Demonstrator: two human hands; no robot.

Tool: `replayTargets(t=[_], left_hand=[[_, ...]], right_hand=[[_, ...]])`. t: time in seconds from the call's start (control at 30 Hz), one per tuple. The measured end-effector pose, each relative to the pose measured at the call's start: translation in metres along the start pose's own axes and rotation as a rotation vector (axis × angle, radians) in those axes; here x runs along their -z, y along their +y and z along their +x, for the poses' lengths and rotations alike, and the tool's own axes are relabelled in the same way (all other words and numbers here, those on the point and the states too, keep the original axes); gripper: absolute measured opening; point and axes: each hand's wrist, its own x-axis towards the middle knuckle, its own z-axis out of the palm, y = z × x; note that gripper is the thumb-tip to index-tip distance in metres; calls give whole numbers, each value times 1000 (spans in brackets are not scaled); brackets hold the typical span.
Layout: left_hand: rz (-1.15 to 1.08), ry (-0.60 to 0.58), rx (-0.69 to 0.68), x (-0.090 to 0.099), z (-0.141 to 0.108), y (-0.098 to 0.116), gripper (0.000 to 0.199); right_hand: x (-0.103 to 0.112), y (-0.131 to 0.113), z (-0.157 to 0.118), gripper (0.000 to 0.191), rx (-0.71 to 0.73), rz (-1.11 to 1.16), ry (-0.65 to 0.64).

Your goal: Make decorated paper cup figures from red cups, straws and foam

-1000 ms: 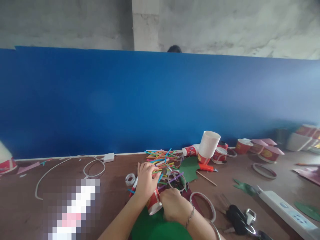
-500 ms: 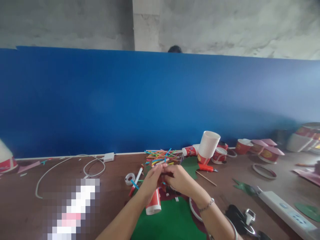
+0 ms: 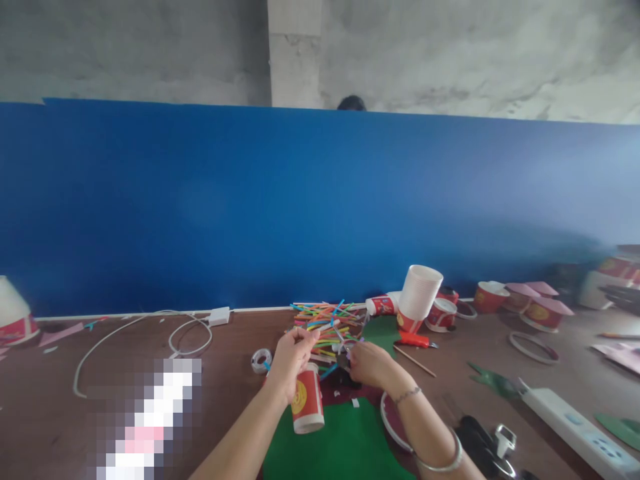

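My left hand (image 3: 295, 357) is closed in a pinch above a red and white paper cup (image 3: 309, 400) that lies on its side. What its fingertips hold, if anything, is too small to make out. To the right, my right hand (image 3: 373, 363) has its fingers curled round what looks like a pair of scissors (image 3: 343, 347), with a thin metallic part pointing away; the fingers partly hide it. Just beyond both hands spreads a pile of coloured straws (image 3: 320, 312). Green sheet material (image 3: 340, 443) lies beneath the cup.
A clear tape roll (image 3: 261, 361) sits left of my hands. Stacked paper cups (image 3: 419, 297), an orange-handled cutter (image 3: 415, 340) and a wooden stick (image 3: 415, 360) are at right. Farther right lies a white power strip (image 3: 570, 427). A blue partition (image 3: 250, 207) stands behind.
My hands, together before, have moved apart: the left a little left, the right to the right and down. The scissors-like tool now shows at my right fingers, and more straws are visible.
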Motion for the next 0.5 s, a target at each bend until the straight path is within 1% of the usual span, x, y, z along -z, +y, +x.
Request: replayTargets(t=[0.1,0.2,0.27,0.33,0.4,0.5], left_hand=[[132,59,-83,1,2,-2,41],[280,57,-180,2,3,-4,40],[371,37,-254,2,1,-4,38],[451,14,-336,2,-1,-4,38],[526,-7,-418,1,-4,-4,43],[647,-49,-551,2,-6,-5,48]], right_hand=[[13,8,-1,14,-29,51,75],[25,11,-2,17,-42,154,203],[29,7,-3,18,40,330,293],[30,-1,-4,19,186,567,335],[31,-10,-5,18,306,735,321],[32,-20,-8,16,359,799,279]])
